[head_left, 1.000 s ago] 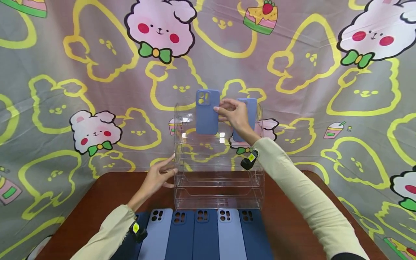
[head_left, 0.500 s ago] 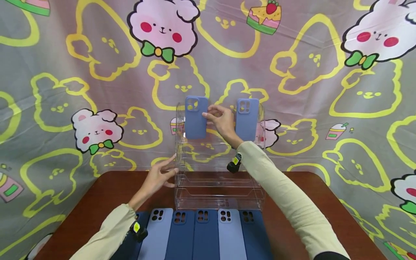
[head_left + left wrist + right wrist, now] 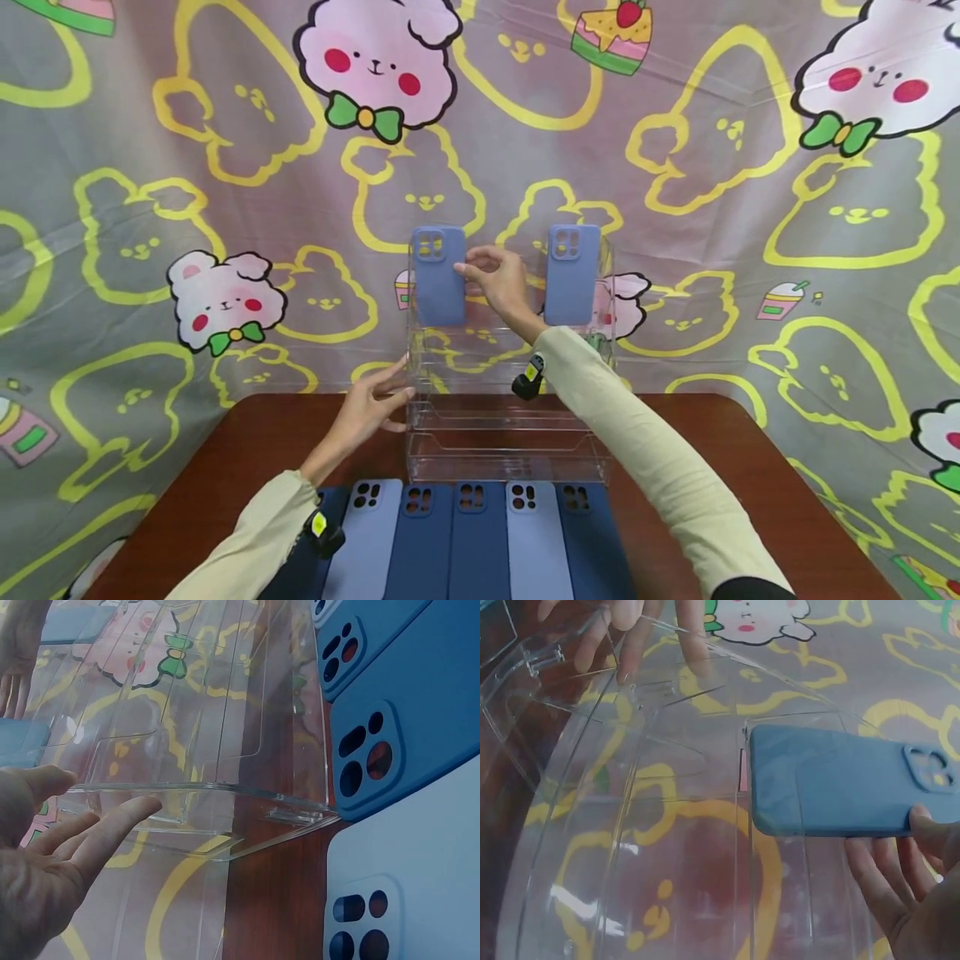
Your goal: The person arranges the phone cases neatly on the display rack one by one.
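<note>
A blue-violet phone case (image 3: 441, 292) stands upright at the left of the top tier of a clear stepped display rack (image 3: 510, 469). My right hand (image 3: 498, 283) pinches its right edge between thumb and fingers; the right wrist view shows the case (image 3: 825, 784) with the thumb on its back and fingers behind. On the same tier's right side stands a matching phone case (image 3: 572, 287). My left hand (image 3: 369, 411) rests by the rack's left side. In the left wrist view its extended fingers (image 3: 112, 836) lie along the clear side panel.
Several phone cases lie side by side before the rack, dark blue (image 3: 480, 550) and light blue (image 3: 536, 550). The brown table (image 3: 675, 467) extends to both sides. A cartoon-printed cloth (image 3: 750, 208) hangs behind.
My right hand has carried the pinched phone case left and slightly down, to the left end of the top tier. The right-hand case is now uncovered. My left hand stays beside the rack.
</note>
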